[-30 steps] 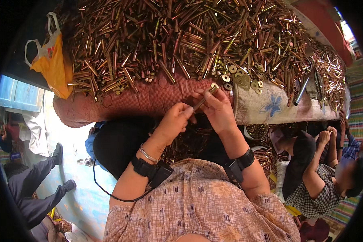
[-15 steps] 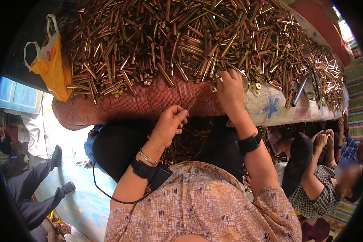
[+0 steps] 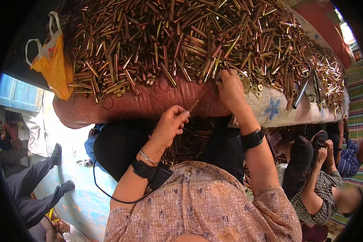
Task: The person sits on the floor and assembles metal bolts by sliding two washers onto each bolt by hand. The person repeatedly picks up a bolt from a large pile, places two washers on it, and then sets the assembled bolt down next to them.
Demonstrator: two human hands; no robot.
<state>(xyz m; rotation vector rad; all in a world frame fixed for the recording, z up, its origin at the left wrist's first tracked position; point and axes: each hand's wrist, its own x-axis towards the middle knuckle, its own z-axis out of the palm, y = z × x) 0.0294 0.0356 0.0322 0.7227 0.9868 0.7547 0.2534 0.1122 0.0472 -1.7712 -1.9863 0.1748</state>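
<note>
A white-handled yellow plastic bag (image 3: 56, 72) is at upper left, with a blue panel (image 3: 22, 93) below it. Dark-trousered legs (image 3: 38, 173) extend beneath; at right, a person (image 3: 326, 207) wears a checked shirt.

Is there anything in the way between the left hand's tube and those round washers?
Yes: in this view, the right hand is between the tube in the left hand and the washers.

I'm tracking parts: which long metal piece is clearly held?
The piece pinched in the left grip, slanting rightward; those in the heap lie loose.
</note>
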